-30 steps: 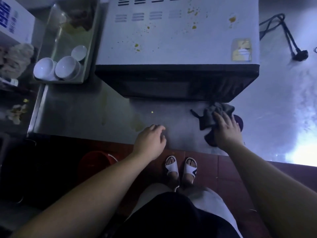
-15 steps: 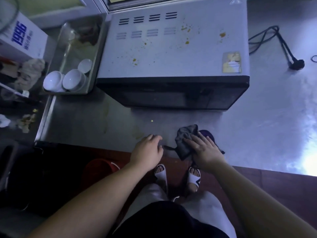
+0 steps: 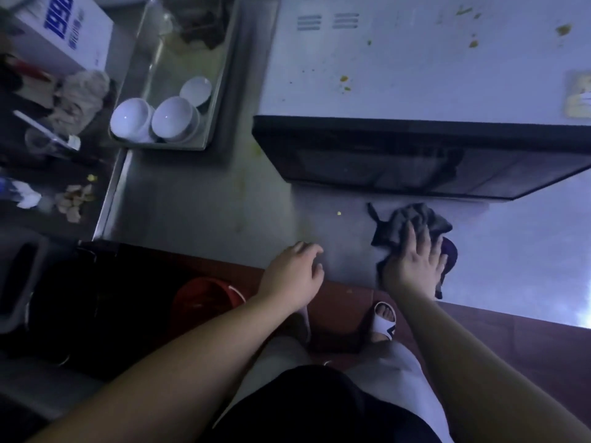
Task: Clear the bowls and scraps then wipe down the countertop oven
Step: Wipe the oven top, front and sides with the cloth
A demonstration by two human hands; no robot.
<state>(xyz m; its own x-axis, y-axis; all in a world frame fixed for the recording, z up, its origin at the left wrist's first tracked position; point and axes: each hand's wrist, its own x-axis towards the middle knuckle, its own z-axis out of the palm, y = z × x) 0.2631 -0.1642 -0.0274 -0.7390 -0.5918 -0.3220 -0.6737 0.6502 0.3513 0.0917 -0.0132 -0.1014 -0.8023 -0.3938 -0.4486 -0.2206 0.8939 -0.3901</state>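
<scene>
The countertop oven (image 3: pixel 415 78) fills the upper right, its pale top speckled with yellow food scraps (image 3: pixel 344 79). Its dark glass door faces me. My right hand (image 3: pixel 412 266) presses flat on a dark grey cloth (image 3: pixel 415 219) lying on the steel counter (image 3: pixel 208 212) just in front of the oven. My left hand (image 3: pixel 294 276) rests at the counter's front edge, fingers curled, holding nothing. Three white bowls (image 3: pixel 174 118) sit in a metal tray (image 3: pixel 179 145) left of the oven. A small yellow crumb (image 3: pixel 339 213) lies on the counter between my hands.
A white box with blue print (image 3: pixel 64 33) and a crumpled rag (image 3: pixel 83 94) stand at far left. Food scraps (image 3: pixel 73 199) lie on a dark lower surface beside the counter. A red bucket (image 3: pixel 204 298) sits on the floor below the counter edge.
My right hand slid the cloth left toward my left hand, then back right along the counter in front of the oven. My left hand stayed at the counter edge.
</scene>
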